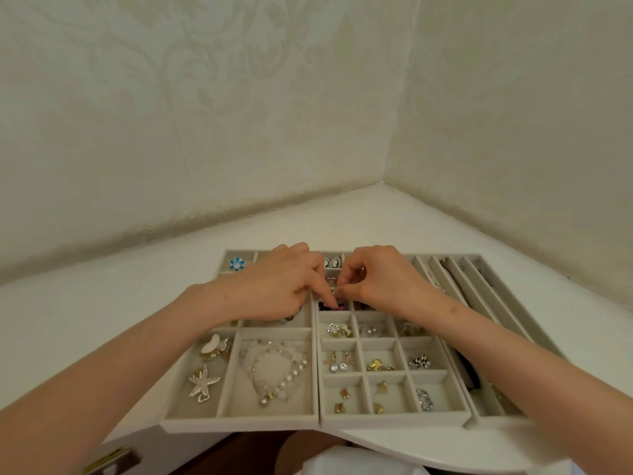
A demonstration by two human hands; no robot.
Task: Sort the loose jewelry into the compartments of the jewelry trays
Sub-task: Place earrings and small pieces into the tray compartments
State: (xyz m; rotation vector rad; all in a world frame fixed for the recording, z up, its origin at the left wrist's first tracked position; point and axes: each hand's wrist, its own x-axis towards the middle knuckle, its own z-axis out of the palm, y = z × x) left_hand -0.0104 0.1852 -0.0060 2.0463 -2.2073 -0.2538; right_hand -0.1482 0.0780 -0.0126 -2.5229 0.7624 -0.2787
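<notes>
White desk bears jewelry trays, over which left hand and right hand pinch a tiny jewelry piece.

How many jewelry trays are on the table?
3, side by side: the left tray with large compartments, the middle tray with small square compartments, the right tray with long slots. The left hand and right hand cover some parts.

Far compartments of the middle tray: hidden beneath left grip and right grip. Item at their fingertips: too small to identify.
</notes>
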